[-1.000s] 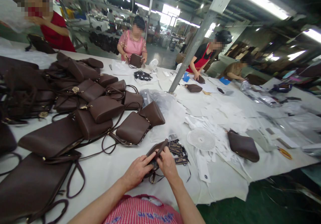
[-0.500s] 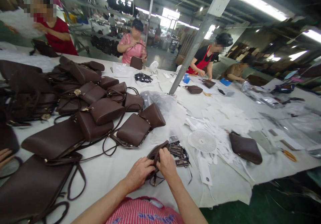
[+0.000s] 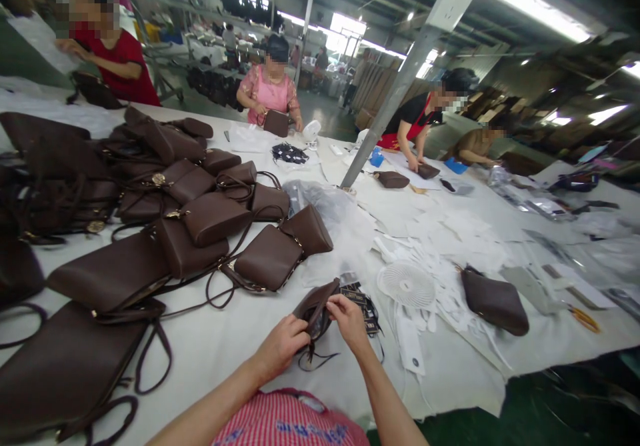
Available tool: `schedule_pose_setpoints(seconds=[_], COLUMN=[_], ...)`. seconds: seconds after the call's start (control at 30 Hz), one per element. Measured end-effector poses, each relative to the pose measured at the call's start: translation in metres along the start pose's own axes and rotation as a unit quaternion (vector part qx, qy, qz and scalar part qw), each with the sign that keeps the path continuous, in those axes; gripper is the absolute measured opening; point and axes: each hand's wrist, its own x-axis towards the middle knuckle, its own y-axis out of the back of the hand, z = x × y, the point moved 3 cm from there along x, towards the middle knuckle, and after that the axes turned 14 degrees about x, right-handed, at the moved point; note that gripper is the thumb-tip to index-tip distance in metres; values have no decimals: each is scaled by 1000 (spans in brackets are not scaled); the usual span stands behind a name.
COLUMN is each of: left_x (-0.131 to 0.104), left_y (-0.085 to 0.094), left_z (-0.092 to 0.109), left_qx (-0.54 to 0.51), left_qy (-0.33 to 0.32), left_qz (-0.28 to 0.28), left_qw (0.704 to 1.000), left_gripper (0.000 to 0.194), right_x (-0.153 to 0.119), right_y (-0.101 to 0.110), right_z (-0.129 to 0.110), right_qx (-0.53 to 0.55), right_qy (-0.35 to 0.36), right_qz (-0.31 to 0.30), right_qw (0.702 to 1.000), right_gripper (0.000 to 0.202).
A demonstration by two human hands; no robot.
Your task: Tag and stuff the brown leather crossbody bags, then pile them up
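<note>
A small dark brown handbag (image 3: 316, 301) lies in front of me, its mouth parted at the top. My left hand (image 3: 283, 345) is closed on its near left edge. At the right rim, my right hand (image 3: 348, 319) pinches the opening between thumb and fingers. A thin dark cord (image 3: 320, 362) trails from the bag onto the table. Just past my right hand lies a pile of black hang tags (image 3: 369, 309) with gold lettering, partly covered by the hand.
Many brown handbags (image 3: 267, 257) with straps are heaped on the left of the white table (image 3: 200, 359). To the right are a white fan (image 3: 407, 284), another brown pouch (image 3: 495, 299) and yellow-handled scissors (image 3: 585, 321). A metal post (image 3: 385, 106) rises mid-table; several co-workers stand beyond.
The bag's mouth has parted wider. My right hand has moved slightly right, from the bag's middle to its right rim. The other hand at the far left edge has left the view.
</note>
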Motion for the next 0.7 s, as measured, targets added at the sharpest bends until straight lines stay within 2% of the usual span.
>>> schedule_pose_setpoints(seconds=[0.1,0.17,0.2,0.37,0.5,0.6,0.7], left_x=[-2,-2,-1,12,17,18,21], left_y=[-2,-1,0,4,5,1,-11], left_z=[-6,-12,-15,-13,-5,0,3], left_qx=[19,28,31,21,3,-6,40], left_qy=[6,22,28,20,15,34,68], left_qz=[5,5,2,-35,-38,-29,-14], left_qw=[1000,999,999,999,999,999,997], left_gripper=[26,27,27,33,31,30,18], right_x=[-1,-2,-3,-7,-17,-24,-26], right_y=[2,3,4,14,20,22,21], right_z=[-14,-18,-17,9,24,30,32], right_qx=[-62,-72,-58,58,96,143,153], right_qy=[64,67,49,-74,-88,-97,-96], right_qz=[-64,-96,-92,12,57,99,84], right_qw=[994,991,993,996,990,980,980], right_gripper=[20,18,19,33,39,38,35])
